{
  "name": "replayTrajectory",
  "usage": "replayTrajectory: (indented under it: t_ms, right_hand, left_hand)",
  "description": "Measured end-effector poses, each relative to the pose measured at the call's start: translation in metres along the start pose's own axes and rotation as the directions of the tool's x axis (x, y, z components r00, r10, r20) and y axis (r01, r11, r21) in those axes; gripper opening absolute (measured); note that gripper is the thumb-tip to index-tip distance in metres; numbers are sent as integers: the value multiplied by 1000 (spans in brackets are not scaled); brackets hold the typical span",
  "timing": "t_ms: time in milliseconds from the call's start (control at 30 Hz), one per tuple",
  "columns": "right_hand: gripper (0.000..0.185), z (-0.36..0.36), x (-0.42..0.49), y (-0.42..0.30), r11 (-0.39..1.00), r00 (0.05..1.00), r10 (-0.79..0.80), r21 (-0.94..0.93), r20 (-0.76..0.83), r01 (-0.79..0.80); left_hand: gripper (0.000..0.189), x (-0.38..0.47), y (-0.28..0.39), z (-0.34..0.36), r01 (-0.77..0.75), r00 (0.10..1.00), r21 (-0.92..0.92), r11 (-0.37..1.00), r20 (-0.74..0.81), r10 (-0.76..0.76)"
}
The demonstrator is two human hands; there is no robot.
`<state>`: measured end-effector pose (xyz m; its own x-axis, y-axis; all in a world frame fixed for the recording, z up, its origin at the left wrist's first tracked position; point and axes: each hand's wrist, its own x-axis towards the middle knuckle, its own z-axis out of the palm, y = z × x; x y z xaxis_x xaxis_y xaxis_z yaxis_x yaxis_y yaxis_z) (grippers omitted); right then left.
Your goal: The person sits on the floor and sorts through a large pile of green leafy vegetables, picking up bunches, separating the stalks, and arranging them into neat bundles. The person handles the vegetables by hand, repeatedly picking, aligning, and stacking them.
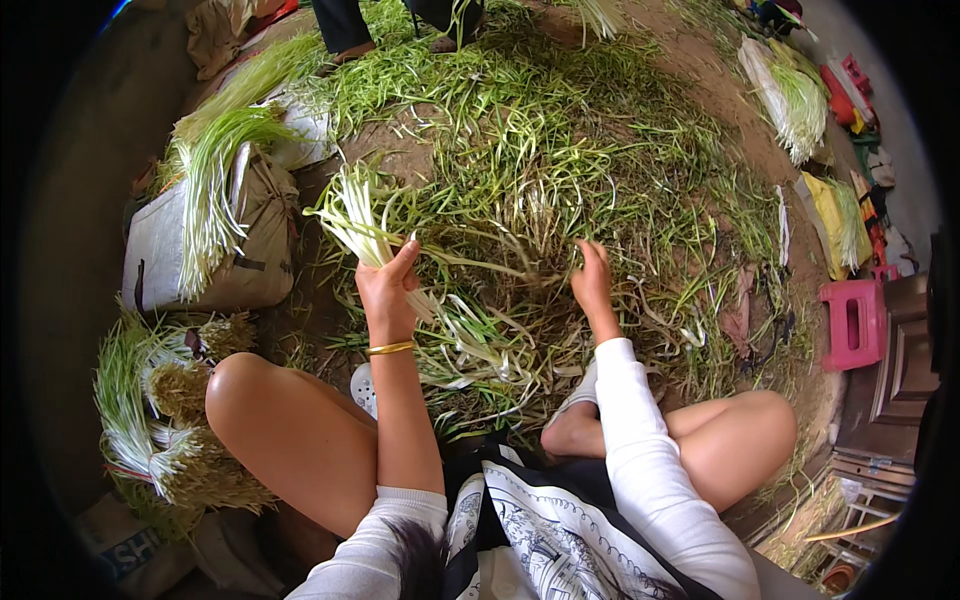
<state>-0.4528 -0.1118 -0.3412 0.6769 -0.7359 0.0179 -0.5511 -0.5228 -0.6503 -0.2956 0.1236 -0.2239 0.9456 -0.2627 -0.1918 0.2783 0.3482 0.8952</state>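
Note:
My left hand (pixel 388 289) is closed around a bunch of pale garlic chives or similar long stalks (pixel 352 210), its white ends fanning out above my thumb. From this bunch a few limp, brownish strands (pixel 480 261) stretch rightward over the litter. My right hand (pixel 592 279), slightly blurred, hovers right of those strands with fingers raised and nothing visible in it. Below and between both hands lies a heap of loose, partly withered leaves (pixel 480 349) on the ground.
At left, pale stalks (pixel 214 202) drape over a stuffed sack (pixel 259 225); tied bundles with roots (pixel 176 450) lie nearer. Another person's legs (pixel 341 30) stand at the top. On the right are a pink plastic stool (pixel 853 324) and sacks with more stalks (pixel 799 105).

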Motion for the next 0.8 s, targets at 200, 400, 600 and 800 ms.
replayTrajectory:
  t_ms: [200,400,600,800]
  right_hand:
    - [76,26,13,-96,840,618,-392,539,681,-62]
    - [45,26,-32,-139,245,512,-587,740,628,-627]
    - [31,69,-40,-96,871,633,-317,481,707,-102]
    - [23,60,-67,-47,951,800,-273,25,535,307]
  left_hand:
    - [17,-12,16,14,48,983,110,993,170,-66]
    - [20,-25,27,5,110,954,223,969,251,-166]
    - [25,-29,34,0,16,974,206,978,218,-62]
    - [23,-32,68,4,-142,986,151,978,113,125]
